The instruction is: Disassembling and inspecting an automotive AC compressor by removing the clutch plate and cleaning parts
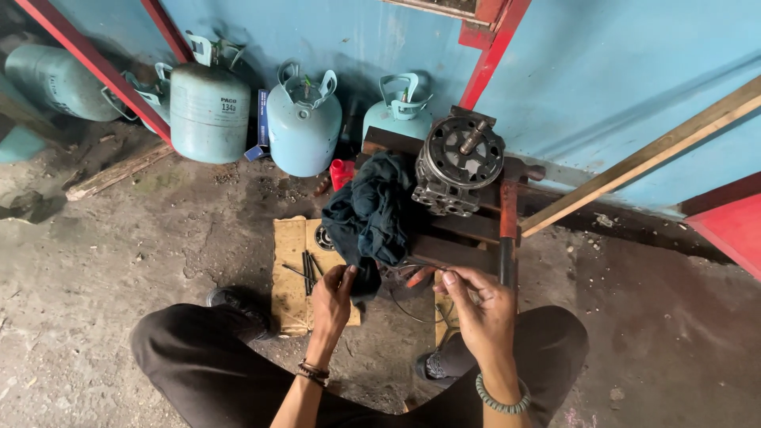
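A worker in loose black trousers and dark, worn shoes, seen from above, with both forearms bare and no sleeves in view. A bracelet of pale grey-green beads circles the wrist of the right hand, while a stack of thin dark bands and cords sits on the wrist of the left hand. The second shoe, dark with a lighter patterned side, shows only in part between the legs.
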